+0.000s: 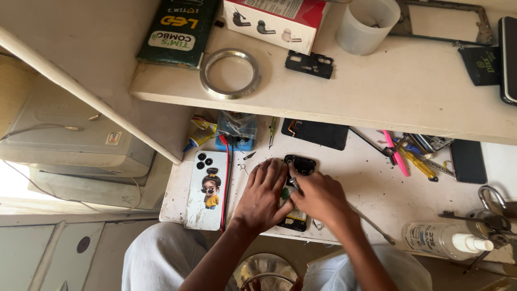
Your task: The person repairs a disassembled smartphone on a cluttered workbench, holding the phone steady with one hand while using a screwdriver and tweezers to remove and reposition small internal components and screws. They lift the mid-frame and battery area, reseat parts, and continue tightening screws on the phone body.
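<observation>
An opened black phone (299, 165) lies on the white workbench (366, 183), its inner parts partly showing between my hands. My left hand (262, 195) lies flat on the phone's left side, fingers spread and pressing down. My right hand (319, 195) rests over the phone's middle, fingers curled on a small thin tool whose tip I cannot make out. A long thin metal rod (371, 225) runs from under my right wrist toward the bench's front edge.
A phone back cover with a cartoon girl (206, 189) lies left, beside red and black wires (225, 178). Screwdrivers and a pink tool (396, 153) lie right, a spray bottle (444, 240) at front right. The upper shelf (377, 91) holds a metal ring (230, 73), cup, boxes.
</observation>
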{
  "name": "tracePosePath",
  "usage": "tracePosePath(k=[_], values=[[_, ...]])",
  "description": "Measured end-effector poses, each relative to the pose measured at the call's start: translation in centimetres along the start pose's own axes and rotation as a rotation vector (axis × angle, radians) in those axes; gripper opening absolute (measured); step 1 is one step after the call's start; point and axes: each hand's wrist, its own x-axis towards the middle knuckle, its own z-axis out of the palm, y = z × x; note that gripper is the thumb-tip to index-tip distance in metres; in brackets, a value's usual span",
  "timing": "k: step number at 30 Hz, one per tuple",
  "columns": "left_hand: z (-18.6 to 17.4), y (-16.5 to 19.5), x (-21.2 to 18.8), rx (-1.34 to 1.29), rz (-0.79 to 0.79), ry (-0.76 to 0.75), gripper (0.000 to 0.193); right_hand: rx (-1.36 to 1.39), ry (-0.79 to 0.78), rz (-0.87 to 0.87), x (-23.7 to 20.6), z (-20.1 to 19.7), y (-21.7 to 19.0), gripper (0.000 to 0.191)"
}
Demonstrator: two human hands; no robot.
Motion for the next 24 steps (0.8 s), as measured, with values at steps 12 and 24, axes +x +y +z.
tracePosePath(k=[12,24], values=[[-0.2,0.5,0.3,0.005,-0.053,-0.060,0.081,0.740,0.455,0.313,-3.0,-3.4,11.0,0.014],[-0.3,0.8,0.4,0.046,-0.045,-0.074,0.080,0.477,0.921,0.043,-1.8,0.0,13.2,0.018]])
